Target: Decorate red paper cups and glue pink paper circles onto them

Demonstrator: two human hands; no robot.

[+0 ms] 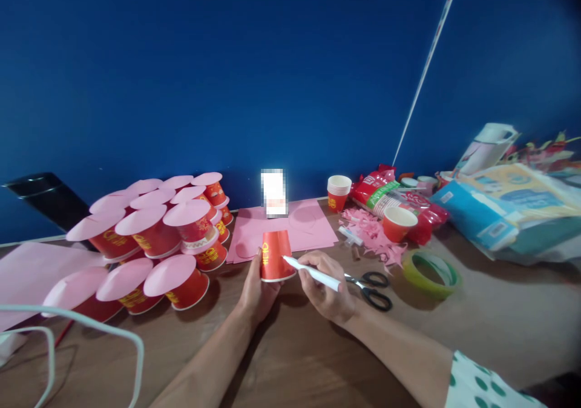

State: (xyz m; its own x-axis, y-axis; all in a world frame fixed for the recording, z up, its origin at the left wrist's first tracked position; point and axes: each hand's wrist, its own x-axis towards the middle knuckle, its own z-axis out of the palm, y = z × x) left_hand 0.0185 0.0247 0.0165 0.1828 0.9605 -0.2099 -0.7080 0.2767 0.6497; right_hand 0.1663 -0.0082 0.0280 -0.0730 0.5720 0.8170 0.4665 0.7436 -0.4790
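Upside down in my left hand (pixel 259 290) is a red paper cup (pixel 275 250) with gold lettering, its white rim facing down. My fingers wrap round its left side and lower part. My right hand (pixel 327 288) grips a white marker pen (pixel 318 276) slantwise. The pen's tip meets or nearly meets the right part of the cup's wall; I cannot tell whether it touches. Behind the cup lie pink paper sheets (pixel 254 223) with round outlines on them. Scissors (pixel 371 288) with black handles rest just right of my right hand.
At left stand several red cups topped with pink paper discs (pixel 170 273), some stacked. Pink scraps (pixel 376 238), a tape roll (pixel 431 275), an upright cup (pixel 399 223), a cup stack (pixel 339 191) and a blue-yellow package (pixel 503 202) are at right. A bright phone-like screen (pixel 274 193) leans at the wall.
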